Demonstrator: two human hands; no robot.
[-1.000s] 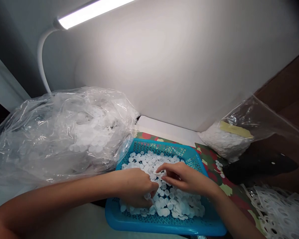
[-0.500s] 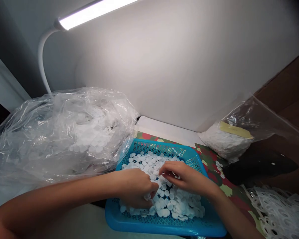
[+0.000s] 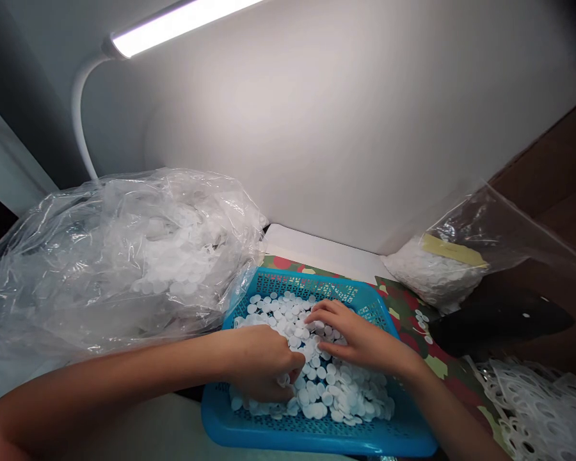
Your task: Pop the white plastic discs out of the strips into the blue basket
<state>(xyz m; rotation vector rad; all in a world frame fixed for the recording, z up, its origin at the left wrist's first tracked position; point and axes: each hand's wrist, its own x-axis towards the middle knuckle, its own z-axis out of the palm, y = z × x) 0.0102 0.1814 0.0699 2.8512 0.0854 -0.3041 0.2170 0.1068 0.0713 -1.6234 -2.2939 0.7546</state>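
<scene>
A blue plastic basket [image 3: 317,443] holds a layer of small white round discs [image 3: 350,390]. Over the left part of the discs is my left hand [image 3: 264,362], its fingers curled closed around a white disc near the thumb. My right hand [image 3: 348,336] rests over the discs at the middle right, palm down, thumb and fingers spread apart with discs showing between them. Nothing is gripped in it.
A large clear bag [image 3: 100,256] of white pieces lies at the left, beneath a lit lamp [image 3: 182,25]. At the right are a smaller bag [image 3: 436,272] with a yellow label, several loose discs [image 3: 422,323] on patterned cloth, and white ring-shaped pieces [image 3: 547,410].
The fingers of my right hand have opened wider and shifted slightly up over the discs. My left hand stays in the same place.
</scene>
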